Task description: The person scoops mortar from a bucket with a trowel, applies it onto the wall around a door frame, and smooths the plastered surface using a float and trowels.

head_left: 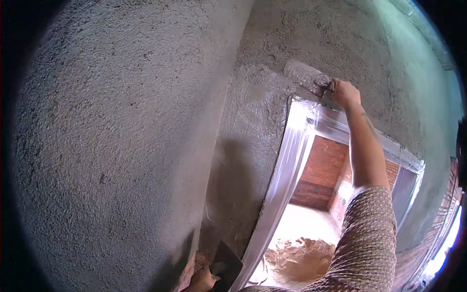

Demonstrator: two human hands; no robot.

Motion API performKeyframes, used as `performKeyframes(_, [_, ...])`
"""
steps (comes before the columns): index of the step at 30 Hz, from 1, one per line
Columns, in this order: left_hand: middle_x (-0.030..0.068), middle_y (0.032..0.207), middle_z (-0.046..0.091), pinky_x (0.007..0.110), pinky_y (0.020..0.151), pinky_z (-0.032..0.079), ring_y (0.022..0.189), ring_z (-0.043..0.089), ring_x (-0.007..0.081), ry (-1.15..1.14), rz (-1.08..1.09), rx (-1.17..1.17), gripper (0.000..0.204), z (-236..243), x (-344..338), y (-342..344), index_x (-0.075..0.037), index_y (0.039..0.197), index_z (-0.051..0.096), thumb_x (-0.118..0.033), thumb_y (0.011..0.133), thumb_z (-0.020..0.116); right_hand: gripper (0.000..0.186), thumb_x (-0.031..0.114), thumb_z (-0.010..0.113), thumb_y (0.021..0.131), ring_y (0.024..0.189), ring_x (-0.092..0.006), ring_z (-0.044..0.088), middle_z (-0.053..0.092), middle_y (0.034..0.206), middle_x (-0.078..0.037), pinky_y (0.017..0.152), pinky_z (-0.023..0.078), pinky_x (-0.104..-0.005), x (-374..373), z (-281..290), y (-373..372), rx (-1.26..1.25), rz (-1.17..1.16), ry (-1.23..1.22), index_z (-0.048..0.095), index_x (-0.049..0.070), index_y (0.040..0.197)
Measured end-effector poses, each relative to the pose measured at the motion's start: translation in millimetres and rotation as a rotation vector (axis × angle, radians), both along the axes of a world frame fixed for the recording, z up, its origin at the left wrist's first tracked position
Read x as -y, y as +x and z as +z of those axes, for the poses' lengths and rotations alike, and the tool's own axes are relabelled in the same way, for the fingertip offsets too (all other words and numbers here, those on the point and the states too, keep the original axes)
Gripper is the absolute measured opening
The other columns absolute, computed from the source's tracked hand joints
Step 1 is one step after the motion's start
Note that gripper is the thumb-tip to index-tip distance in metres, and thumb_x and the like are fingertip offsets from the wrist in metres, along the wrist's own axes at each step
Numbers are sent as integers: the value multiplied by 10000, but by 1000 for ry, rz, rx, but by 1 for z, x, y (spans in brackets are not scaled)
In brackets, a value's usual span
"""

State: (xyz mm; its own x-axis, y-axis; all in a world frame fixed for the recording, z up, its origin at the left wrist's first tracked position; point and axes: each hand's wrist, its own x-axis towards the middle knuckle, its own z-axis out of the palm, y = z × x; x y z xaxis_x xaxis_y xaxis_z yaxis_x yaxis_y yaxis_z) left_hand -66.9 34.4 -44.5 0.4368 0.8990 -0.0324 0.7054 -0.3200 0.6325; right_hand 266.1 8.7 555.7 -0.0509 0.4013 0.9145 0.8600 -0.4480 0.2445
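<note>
With my arm stretched up, my right hand [346, 94] is closed around the handle of a plastering trowel [305, 75]. The trowel's wet, mortar-smeared blade lies against the grey plastered wall [335, 39], just above the corner of a window frame [292, 141] wrapped in clear plastic film. Smooth, shiny wet plaster [250, 104] covers the strip between the frame and the inner corner of the walls. Low in the picture, my left hand [202, 281] grips a dark tool with a flat blade [226, 265], held next to the lower part of that strip; its exact kind is partly hidden.
A rough, grainy grey wall [112, 146] fills the left side and meets the plastered wall at a corner. Through the window opening show red brick walls [323, 160] and a heap of sand [301, 258]. More brickwork [445, 209] stands at the far right.
</note>
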Motion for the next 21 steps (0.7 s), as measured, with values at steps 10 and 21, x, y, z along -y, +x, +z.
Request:
performKeyframes(10, [218,951,610,461,723,481,847,612,411,486,124,315,589,-28,-12,4,-20,1168,441,-350,759,705,418,260,630,805,698,-241,580,632,821,-104,613,474,-329,24,-134,-44,-665,983,44,572,-11,1118])
performKeyframes(21, [173,1015,580,382,762,456,855,586,276,150,161,606,556,15,16,7,21,1101,464,-282,727,744,358,186,542,861,549,-131,512,554,745,-81,440,377,-233,36,-365,-83,-1419,1214,-655,473,24,1173])
